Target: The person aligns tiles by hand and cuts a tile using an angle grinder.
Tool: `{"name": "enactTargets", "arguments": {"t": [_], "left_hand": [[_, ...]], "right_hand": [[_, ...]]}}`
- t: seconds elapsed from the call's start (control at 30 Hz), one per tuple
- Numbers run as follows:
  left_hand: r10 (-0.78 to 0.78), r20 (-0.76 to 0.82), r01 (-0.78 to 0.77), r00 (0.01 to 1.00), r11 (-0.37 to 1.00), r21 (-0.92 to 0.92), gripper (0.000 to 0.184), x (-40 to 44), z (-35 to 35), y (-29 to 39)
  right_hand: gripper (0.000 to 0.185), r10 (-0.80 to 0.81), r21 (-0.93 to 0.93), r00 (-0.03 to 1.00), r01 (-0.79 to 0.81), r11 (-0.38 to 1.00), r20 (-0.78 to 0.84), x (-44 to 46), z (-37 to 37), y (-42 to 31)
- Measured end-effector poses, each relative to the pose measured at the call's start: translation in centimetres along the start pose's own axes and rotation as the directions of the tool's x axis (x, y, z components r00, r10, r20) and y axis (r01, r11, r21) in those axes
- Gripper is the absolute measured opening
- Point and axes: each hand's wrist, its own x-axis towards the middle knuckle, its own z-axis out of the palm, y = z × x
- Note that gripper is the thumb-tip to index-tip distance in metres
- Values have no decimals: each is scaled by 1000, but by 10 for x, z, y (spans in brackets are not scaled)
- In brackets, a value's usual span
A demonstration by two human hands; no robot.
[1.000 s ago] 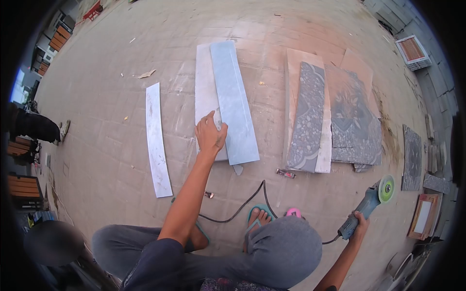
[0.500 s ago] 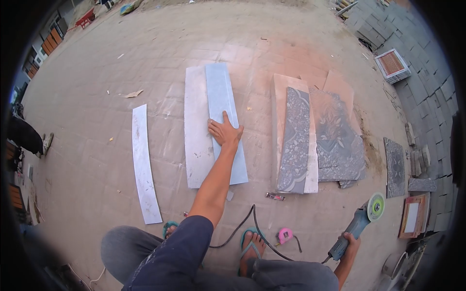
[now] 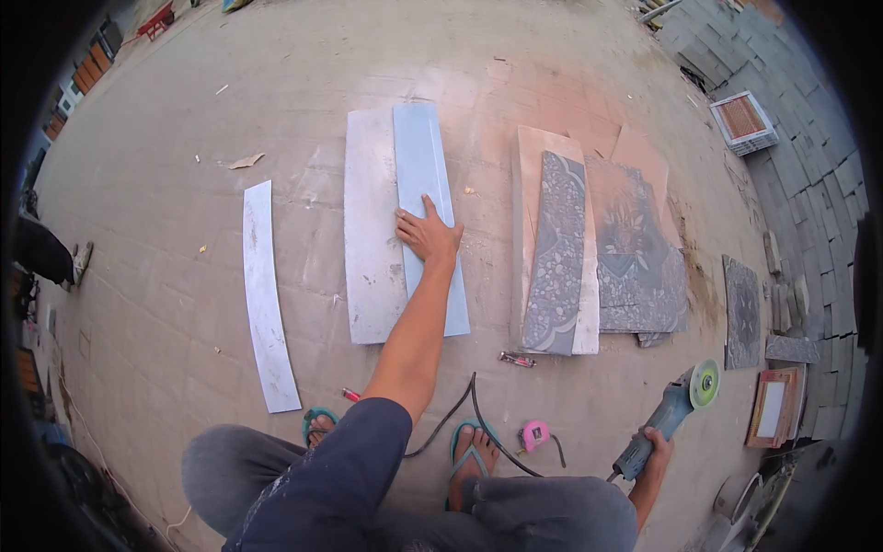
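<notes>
My left hand (image 3: 430, 236) spans a light blue tile strip (image 3: 420, 152), its fingers at the left edge and its thumb at the right. Underneath lies a wider whitish board (image 3: 372, 248), showing on the left side. My right hand (image 3: 658, 451) grips an angle grinder (image 3: 667, 417) by its body, low on the right. The grinder's green disc (image 3: 705, 384) is up and faces me, apart from any tile. A black cord (image 3: 444, 432) loops on the ground between my feet.
A narrow white strip (image 3: 265, 294) lies left. Patterned dark tile pieces (image 3: 556, 239) rest on pinkish tiles to the right. A pink tape measure (image 3: 533, 435) and a small red-and-black item (image 3: 517, 359) lie near my foot. Stacked blocks (image 3: 800, 120) line the right; another person's leg (image 3: 46, 248) shows left.
The blue strip has slid slightly right over the whitish board with my left hand on it. The view has shifted a little. The grinder stays in my right hand.
</notes>
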Motion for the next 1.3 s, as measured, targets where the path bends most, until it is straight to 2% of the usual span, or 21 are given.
{"name": "enactTargets", "arguments": {"t": [0.07,0.13,0.2,0.33,0.67,0.77,0.83,0.87,0.93,1.07,1.13,1.3], "left_hand": [[-13,34,12,999,1000,22,97,-6,4,-2],[-15,-5,15,1000,1000,-8,96,-1,4,-1],[-18,11,18,1000,1000,-4,96,-1,3,-3],[-34,-25,35,999,999,11,96,4,8,2],[-10,0,10,1000,1000,20,101,9,13,-3],[24,31,-25,999,1000,11,108,9,11,-2],[8,147,-16,989,998,59,115,7,1,-4],[10,128,-17,992,998,55,115,6,-2,-5],[7,203,-17,979,999,45,118,5,-9,-4],[-17,185,5,983,998,66,119,-2,-17,-3],[21,191,-41,981,994,103,121,-2,-16,-5],[43,175,-51,984,998,43,121,-1,-15,-10]], "right_hand": [[42,-6,-46,1000,6,999,-5,7,-3,4],[42,-9,-78,1000,9,997,-9,9,-3,6],[43,3,-69,999,0,998,37,7,-3,2],[44,-10,-61,1000,10,998,7,-2,7,-6],[45,20,-54,999,-17,998,49,4,13,3],[45,22,-36,998,-20,999,59,5,12,4],[45,20,-7,996,-20,1000,84,7,21,4],[45,17,-7,996,-16,1000,92,6,24,1],[45,-6,7,994,5,1000,109,7,30,-4],[43,-58,-17,991,61,998,124,4,42,-13],[43,-70,-15,989,73,997,134,5,47,-16],[43,-73,5,982,73,997,176,9,53,-17]]}}
